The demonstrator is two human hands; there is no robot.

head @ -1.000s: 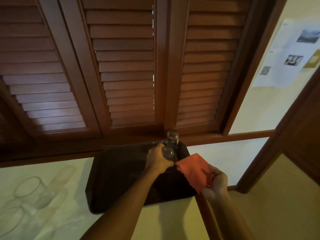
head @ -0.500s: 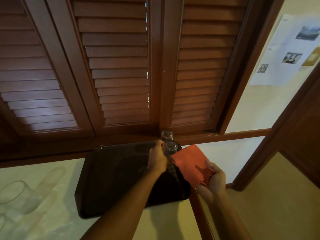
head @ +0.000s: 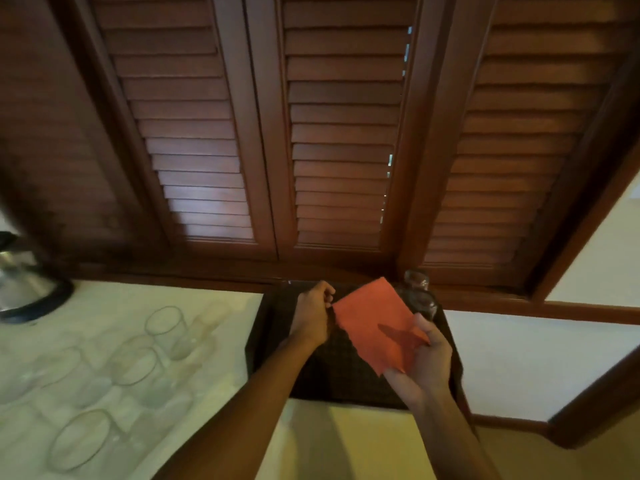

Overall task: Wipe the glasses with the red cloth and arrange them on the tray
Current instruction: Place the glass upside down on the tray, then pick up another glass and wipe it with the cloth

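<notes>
Pale, faintly marbled desk (head: 214,306) under dim warm light, backed along its far edge by dark wooden louvred shutters (head: 339,140) in heavy frames. Cream wall (head: 519,358) to the right, with a wooden door frame (head: 588,403) at the near right corner.

On the desk's right end, a dark rectangular tray (head: 277,306) with rounded corners and a fine checked surface, its near edge close to the desk's front. At the tray's far right corner, two clear glasses (head: 417,282), upright and touching or nearly so, partly hidden behind the red cloth (head: 374,327).

Cloth flat, thin, roughly square with a pinked, zigzag edge, held stretched above the tray between both hands. Left hand (head: 313,315) pinching the cloth's left corner, fingers curled. Right hand (head: 424,358) gripping the near right edge, thumb on top of the fabric.

On the left half of the desk, a loose cluster of clear cylindrical tumblers (head: 138,362), blurred, some seemingly standing with rims up; exact count hard to tell. At the far left edge, a shiny metal kettle (head: 20,285) on a black round base, only partly in frame.

Bare desk surface between the tumblers and the tray's left side, and along the near edge in front of the tray. Bare checked floor of the tray under the cloth and toward its left side.
</notes>
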